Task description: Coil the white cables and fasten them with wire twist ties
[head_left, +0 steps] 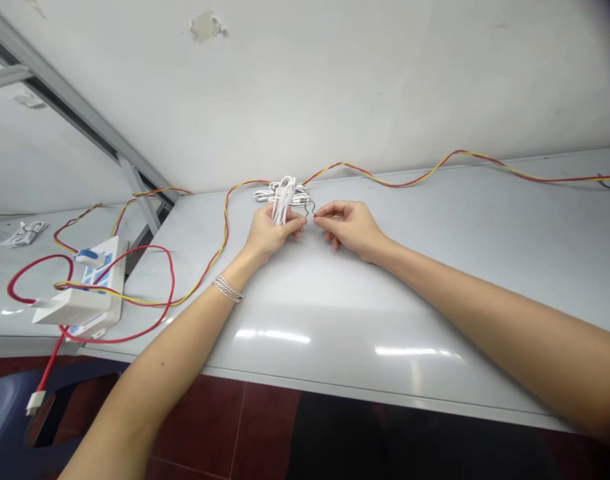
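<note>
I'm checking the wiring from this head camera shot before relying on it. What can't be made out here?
Head view:
- Inside of the white cable bundle: hidden by the left hand.
- Lower end of the thin black wire: hidden by the fingers of the right hand.
- Far end of the red-and-yellow wire: cut off by the right edge.
- Markings on the blue-and-white box: too small, partly covered by the white block.

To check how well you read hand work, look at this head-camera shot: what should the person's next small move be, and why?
Probably the right hand should pass the thin black wire tie around the white cable bundle. The left hand appears to hold the bundle gathered, and the right hand seems to pinch the wire just beside it.
</note>
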The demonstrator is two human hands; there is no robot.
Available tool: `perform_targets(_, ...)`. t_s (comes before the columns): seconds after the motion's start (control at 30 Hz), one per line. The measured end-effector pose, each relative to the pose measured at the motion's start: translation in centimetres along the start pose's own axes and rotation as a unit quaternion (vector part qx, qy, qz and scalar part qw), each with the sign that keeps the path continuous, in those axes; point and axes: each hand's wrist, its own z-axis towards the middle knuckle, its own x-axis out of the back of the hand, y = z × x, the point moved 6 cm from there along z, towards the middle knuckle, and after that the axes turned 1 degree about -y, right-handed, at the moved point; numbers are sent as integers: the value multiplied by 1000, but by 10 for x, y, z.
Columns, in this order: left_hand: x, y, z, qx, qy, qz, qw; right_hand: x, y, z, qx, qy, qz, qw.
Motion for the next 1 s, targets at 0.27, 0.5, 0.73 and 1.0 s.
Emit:
perform_targets(0.27, -7, 1, -3, -25, -40, 21, 999, -3, -2, -3, 22, -17, -14, 999)
perform_targets(0.5, -6, 3, -3, -37, -19, 81, 996, -3, -1, -2, -4, -11, -13, 1000)
perform_targets(0.73, -6, 10, -7, -113, -4, 203, 973, -1, -1, -2, -2, 5, -18, 1000)
perform_targets(1.0, -5, 20, -13, -172, 34, 327, 929, -2, 2, 0, 38, -4, -50, 998)
